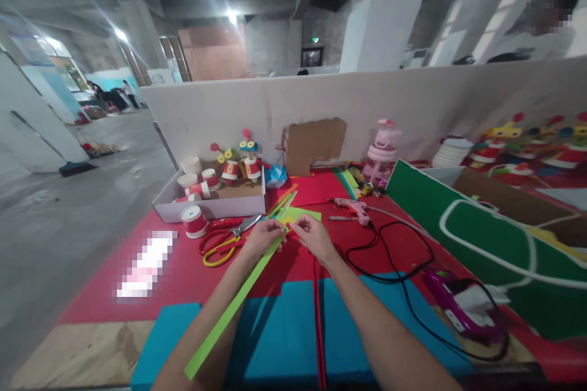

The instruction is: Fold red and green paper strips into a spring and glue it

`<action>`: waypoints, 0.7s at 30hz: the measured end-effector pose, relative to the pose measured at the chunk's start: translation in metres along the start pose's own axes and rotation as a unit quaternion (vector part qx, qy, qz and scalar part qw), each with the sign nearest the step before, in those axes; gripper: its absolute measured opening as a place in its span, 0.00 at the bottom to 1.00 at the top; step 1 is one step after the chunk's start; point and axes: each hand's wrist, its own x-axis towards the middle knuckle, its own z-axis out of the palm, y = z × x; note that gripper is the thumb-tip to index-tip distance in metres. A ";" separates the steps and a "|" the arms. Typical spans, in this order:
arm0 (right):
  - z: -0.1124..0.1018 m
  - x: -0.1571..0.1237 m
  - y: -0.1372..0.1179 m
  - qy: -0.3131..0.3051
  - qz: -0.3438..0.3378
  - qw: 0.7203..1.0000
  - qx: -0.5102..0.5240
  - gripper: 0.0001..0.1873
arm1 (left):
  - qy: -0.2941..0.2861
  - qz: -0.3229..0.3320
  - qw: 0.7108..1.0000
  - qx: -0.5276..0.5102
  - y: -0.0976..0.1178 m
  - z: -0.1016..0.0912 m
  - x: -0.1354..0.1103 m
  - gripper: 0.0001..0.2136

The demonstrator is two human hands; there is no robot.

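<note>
My left hand [262, 236] is closed on the far end of a long light-green foam strip [229, 311] that runs back toward me over my left forearm. My right hand [312, 233] pinches the same end from the right, fingertips almost meeting the left hand's. Under both hands lie light-green sheets [302, 215] and a red sheet [316, 188] on the red-covered table [183, 269]. A thin red strip [318, 317] runs toward me between my forearms, over blue sheets [284, 336].
Yellow-and-red scissors [227, 241] lie left of my hands. A white box [211, 201] holds red-and-white cup figures; a taped cup [194, 221] stands in front. A pink glue gun [353, 208] with black cord [389, 256], a purple gun [458, 302], a green board [486, 244], a pink bottle [381, 156].
</note>
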 end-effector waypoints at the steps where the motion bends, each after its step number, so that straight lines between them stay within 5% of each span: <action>1: 0.000 0.000 0.001 0.001 -0.004 1.000 -0.003 0.19 | -0.001 0.000 1.000 -0.001 0.000 0.000 0.000 0.15; 21: -0.001 0.002 0.005 0.009 -0.027 0.999 -0.046 0.17 | 0.004 -0.002 1.000 -0.018 0.001 0.003 -0.002 0.15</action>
